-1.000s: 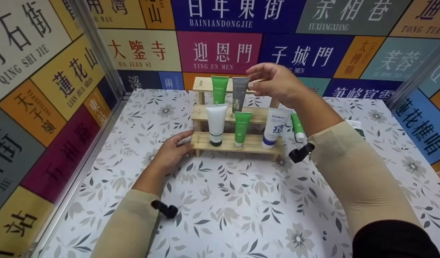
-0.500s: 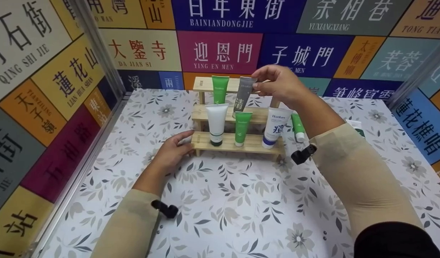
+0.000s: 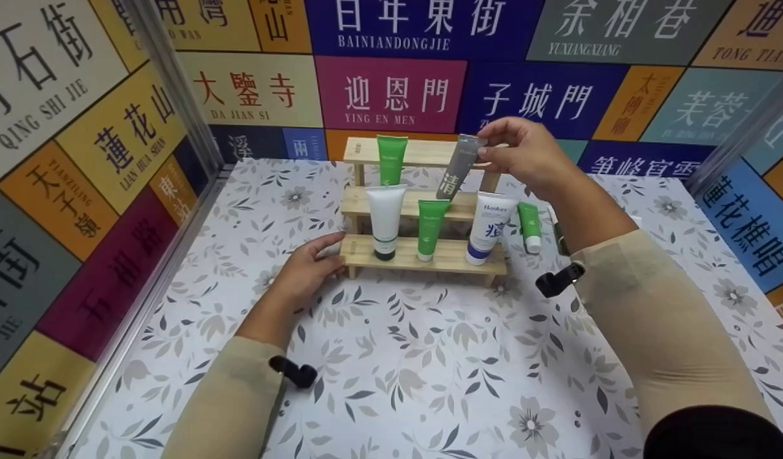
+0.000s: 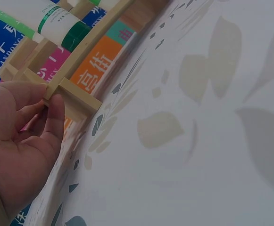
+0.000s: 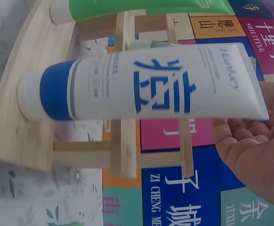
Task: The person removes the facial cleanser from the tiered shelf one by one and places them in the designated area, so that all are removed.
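Observation:
A three-tier wooden display stand (image 3: 455,261) holds several squeeze tubes. My right hand (image 3: 525,152) pinches the top end of a grey tube (image 3: 459,167), which leans to the right over the middle tier; whether its base touches the wood I cannot tell. In the right wrist view, a white tube with a blue band (image 5: 122,87) hides most of what that hand (image 5: 254,141) holds. With thumb and fingers, my left hand (image 3: 307,271) grips the left end of the bottom tier, as the left wrist view shows at the stand's corner (image 4: 80,94).
On the bottom tier stand a white tube (image 3: 385,220), a small green tube (image 3: 432,228) and the white-and-blue tube. Behind them, another green tube (image 3: 391,159) stands on the left. Right of the stand, a green tube (image 3: 529,226) is on the flowered tabletop (image 3: 404,357).
My right hand has taken hold of the grey tube's top and moved it rightward along the middle tier, tilting it. The left hand and the stand have stayed put.

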The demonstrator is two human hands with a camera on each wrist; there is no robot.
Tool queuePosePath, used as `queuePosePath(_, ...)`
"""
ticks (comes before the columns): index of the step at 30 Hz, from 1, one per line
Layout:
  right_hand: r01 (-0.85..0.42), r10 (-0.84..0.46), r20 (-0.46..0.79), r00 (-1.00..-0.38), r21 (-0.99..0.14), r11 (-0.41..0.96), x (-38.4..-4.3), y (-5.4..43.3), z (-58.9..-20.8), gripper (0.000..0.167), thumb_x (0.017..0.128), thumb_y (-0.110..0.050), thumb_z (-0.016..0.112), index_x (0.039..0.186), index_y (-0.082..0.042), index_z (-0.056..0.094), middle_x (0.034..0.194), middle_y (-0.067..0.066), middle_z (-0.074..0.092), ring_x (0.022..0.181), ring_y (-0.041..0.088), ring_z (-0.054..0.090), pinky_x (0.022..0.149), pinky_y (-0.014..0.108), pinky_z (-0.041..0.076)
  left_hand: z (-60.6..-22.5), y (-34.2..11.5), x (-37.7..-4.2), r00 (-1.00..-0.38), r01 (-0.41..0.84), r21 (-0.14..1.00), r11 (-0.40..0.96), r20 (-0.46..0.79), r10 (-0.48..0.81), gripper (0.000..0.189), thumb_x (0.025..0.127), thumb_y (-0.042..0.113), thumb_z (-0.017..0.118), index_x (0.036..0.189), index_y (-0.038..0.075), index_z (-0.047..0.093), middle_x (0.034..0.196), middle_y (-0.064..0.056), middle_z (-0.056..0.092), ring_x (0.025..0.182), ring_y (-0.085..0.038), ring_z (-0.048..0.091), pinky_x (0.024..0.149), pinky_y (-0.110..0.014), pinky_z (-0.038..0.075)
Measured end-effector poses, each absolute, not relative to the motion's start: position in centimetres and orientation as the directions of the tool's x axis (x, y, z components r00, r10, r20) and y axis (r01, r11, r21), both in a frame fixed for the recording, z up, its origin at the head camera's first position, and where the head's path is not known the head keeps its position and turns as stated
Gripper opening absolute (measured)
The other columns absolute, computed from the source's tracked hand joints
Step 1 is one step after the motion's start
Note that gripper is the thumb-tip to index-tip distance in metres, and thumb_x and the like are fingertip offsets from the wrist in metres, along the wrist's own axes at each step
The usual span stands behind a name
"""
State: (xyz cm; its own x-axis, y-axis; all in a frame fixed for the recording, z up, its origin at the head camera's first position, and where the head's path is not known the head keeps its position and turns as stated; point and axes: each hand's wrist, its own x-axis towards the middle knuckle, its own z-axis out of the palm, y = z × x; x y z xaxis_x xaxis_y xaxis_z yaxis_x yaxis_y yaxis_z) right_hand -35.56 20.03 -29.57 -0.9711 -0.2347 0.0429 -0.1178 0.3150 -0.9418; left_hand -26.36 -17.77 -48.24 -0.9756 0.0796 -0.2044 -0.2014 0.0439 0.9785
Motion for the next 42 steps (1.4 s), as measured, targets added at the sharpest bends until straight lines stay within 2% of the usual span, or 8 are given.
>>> queuePosePath(4,-0.1,-0.208,0.044,-0.977,-0.96,0.263,-35.3,21.4,-29.7,0.021,0.103,-0.005,0.069,0.123,-0.011,0.068,0.114,-0.001,0.07,0.103,0.016,0.075,0.089,0.027,0.064,-48.2,-17.8,-26.4,-0.975,-0.202,0.979,0.043,-0.205,0.082,0.053,0.104,0.007,0.063,0.156,0.017,0.056,0.147,-0.016,0.065,0.104,-0.014,0.07,0.093,-0.028,0.057)
queuePosePath(11,-0.073,-0.131,0.054,-0.99,-0.987,0.141,-34.8,24.1,-30.2,0.027,0.1,-0.005,0.073,0.126,-0.01,0.069,0.117,0.003,0.064,0.107,0.02,0.068,0.087,0.025,0.064,-48.2,-17.8,-26.4,-0.975,-0.205,0.978,0.044,-0.208,0.079,0.053,0.104,0.008,0.065,0.156,0.017,0.056,0.149,-0.014,0.064,0.105,-0.012,0.071,0.093,-0.026,0.058)
queuePosePath(21,-0.104,-0.037,0.106,-0.994,-0.993,-0.052,-33.1,27.8,-32.0,0.035,0.101,-0.01,0.074,0.134,-0.007,0.065,0.121,0.004,0.061,0.116,0.024,0.066,0.09,0.026,0.064,-48.3,-17.8,-26.5,-0.975,-0.203,0.979,0.024,-0.205,0.085,0.054,0.105,0.007,0.065,0.157,0.015,0.055,0.149,-0.017,0.064,0.105,-0.012,0.071,0.093,-0.025,0.058)
queuePosePath(27,-0.09,0.015,0.089,-0.996,-0.985,-0.146,-31.8,29.8,-33.0,0.036,0.097,-0.01,0.078,0.131,-0.008,0.067,0.119,0.004,0.063,0.114,0.022,0.066,0.088,0.027,0.065,-48.3,-17.8,-26.4,-0.98,-0.177,0.983,0.038,-0.18,0.088,0.053,0.104,0.006,0.065,0.156,0.014,0.055,0.147,-0.018,0.064,0.1,-0.01,0.069,0.089,-0.023,0.057)
queuePosePath(32,-0.095,0.019,0.094,-0.995,-0.984,-0.147,-30.8,31.0,-35.0,0.037,0.096,-0.012,0.08,0.13,-0.006,0.066,0.113,0.003,0.064,0.108,0.019,0.067,0.087,0.027,0.064,-48.2,-17.8,-26.4,-0.977,-0.193,0.981,0.035,-0.195,0.085,0.053,0.104,0.007,0.065,0.156,0.015,0.056,0.149,-0.017,0.064,0.103,-0.01,0.07,0.09,-0.023,0.058)
queuePosePath(42,-0.007,-0.012,0.01,-1.0,-0.978,-0.208,-29.1,32.4,-38.7,0.033,0.098,-0.011,0.078,0.129,-0.01,0.068,0.118,0.001,0.062,0.108,0.016,0.063,0.086,0.024,0.063,-48.0,-17.7,-26.3,-0.977,-0.196,0.98,0.046,-0.199,0.08,0.053,0.104,0.008,0.066,0.155,0.016,0.057,0.148,-0.015,0.065,0.106,-0.011,0.071,0.092,-0.024,0.058)
